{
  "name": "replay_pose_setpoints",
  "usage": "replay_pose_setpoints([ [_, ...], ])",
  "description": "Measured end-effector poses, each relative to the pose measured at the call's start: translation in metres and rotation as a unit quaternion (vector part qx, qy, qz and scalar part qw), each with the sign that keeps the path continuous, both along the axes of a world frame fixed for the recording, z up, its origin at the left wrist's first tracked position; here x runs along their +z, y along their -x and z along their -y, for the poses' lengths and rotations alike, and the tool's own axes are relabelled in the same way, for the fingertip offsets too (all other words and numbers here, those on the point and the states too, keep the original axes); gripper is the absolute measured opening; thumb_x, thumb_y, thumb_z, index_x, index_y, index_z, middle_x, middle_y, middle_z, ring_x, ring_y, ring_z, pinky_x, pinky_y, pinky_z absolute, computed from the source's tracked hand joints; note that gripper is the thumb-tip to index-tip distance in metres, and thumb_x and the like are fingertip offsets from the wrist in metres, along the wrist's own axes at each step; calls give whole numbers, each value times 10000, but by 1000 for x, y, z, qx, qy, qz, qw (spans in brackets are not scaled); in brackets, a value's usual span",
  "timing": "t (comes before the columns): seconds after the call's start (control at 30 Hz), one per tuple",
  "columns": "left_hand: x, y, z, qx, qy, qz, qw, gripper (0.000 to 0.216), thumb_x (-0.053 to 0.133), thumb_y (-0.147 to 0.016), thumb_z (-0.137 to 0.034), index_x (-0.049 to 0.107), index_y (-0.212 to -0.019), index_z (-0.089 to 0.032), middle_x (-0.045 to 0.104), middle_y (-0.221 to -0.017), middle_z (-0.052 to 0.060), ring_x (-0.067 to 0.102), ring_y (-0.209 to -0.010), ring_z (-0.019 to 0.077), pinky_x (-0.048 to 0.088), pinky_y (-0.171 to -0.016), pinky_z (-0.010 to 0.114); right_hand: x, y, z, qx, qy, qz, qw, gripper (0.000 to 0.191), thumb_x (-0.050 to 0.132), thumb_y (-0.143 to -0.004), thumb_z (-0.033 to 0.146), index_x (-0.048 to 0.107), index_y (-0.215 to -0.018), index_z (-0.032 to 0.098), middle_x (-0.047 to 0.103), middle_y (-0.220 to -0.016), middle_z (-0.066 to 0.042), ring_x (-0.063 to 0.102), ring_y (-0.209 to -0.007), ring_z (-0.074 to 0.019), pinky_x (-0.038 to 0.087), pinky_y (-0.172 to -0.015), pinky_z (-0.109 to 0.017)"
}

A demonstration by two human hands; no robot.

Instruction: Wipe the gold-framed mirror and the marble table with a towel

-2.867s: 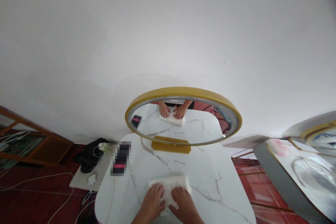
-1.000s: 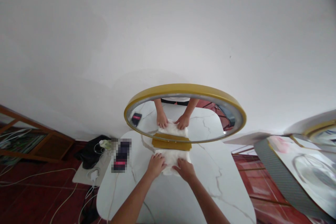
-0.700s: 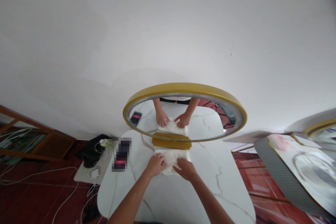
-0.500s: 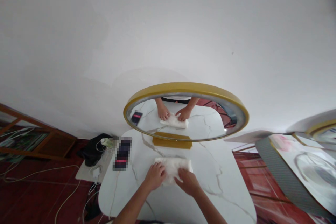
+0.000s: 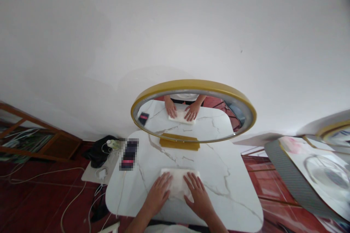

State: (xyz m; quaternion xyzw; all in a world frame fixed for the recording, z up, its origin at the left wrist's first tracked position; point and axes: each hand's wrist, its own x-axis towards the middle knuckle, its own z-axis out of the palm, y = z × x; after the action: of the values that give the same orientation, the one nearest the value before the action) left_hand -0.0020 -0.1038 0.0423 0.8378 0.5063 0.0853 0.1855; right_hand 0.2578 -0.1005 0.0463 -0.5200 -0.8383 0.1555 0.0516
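Observation:
A white folded cloth lies on the white marble table, near its front edge. My left hand rests flat on the cloth's left half with fingers stretched out. My right hand lies flat on its right half, fingers spread. Behind the cloth stands a round mirror with a gold frame on a gold base. The mirror shows both hands and the cloth in reflection.
A phone lies at the table's left rear corner. Left of the table, a black bag, a charger and white cables lie on the red floor. A large framed panel leans at the right.
The cloth was pushed up to the mirror's base, then pulled back toward the front edge. My fingers, curled on the cloth before, now lie flat and spread on it.

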Motion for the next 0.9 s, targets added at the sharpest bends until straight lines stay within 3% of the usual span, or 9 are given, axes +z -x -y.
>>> replay_pose_setpoints([
  [0.17, -6, 2, 8, 4, -10, -12, 1000, 555, 349, -930, -333, 118, -1435, -320, 245, -1494, -32, 255, -1353, 165, 328, -1078, 383, -9, 1, 9, 13, -5, 3, 1000, 686, 459, -842, 397, 140, -1443, 311, 168, -1502, 22, 179, -1366, -240, 178, -1104, -430],
  [0.43, -22, 46, 57, 19, -71, -51, 996, 552, 439, -870, -297, 282, -1398, -314, 364, -1439, -39, 342, -1307, 185, 310, -1089, 390, -1, 23, 36, 124, 110, -9, 986, 803, 527, -791, 456, 61, -1438, 356, 56, -1505, 36, 181, -1364, -264, 185, -1098, -442],
  [0.57, -23, 65, 73, 67, -87, -93, 990, 595, 415, -836, -186, 276, -1399, -318, 356, -1442, -58, 340, -1307, 164, 315, -1083, 373, 0, 47, 35, 160, 146, -20, 976, 796, 508, -803, 499, 47, -1437, 360, 73, -1506, 20, 183, -1361, -280, 153, -1102, -480],
  [0.7, -21, 72, 59, 108, -111, -124, 980, 618, 360, -826, -115, 260, -1407, -303, 346, -1448, -61, 316, -1321, 150, 318, -1074, 376, 3, 72, 26, 172, 137, -24, 975, 826, 518, -791, 520, 47, -1443, 333, 149, -1503, -6, 214, -1349, -284, 74, -1117, -493],
  [0.8, -16, 73, 30, 127, -109, -137, 976, 648, 315, -800, -47, 286, -1400, -287, 373, -1433, -50, 296, -1334, 148, 307, -1072, 381, 4, 88, 22, 176, 129, -24, 976, 817, 491, -808, 517, 32, -1448, 303, 167, -1502, -17, 228, -1345, -264, 74, -1126, -462],
  [0.9, -8, 68, -6, 150, -55, -129, 979, 688, 292, -749, 4, 323, -1392, -241, 384, -1427, -10, 286, -1341, 154, 278, -1081, 391, 3, 102, 20, 178, 121, -21, 976, 814, 485, -812, 479, 22, -1451, 277, 136, -1506, -20, 208, -1354, -247, 99, -1128, -430],
])
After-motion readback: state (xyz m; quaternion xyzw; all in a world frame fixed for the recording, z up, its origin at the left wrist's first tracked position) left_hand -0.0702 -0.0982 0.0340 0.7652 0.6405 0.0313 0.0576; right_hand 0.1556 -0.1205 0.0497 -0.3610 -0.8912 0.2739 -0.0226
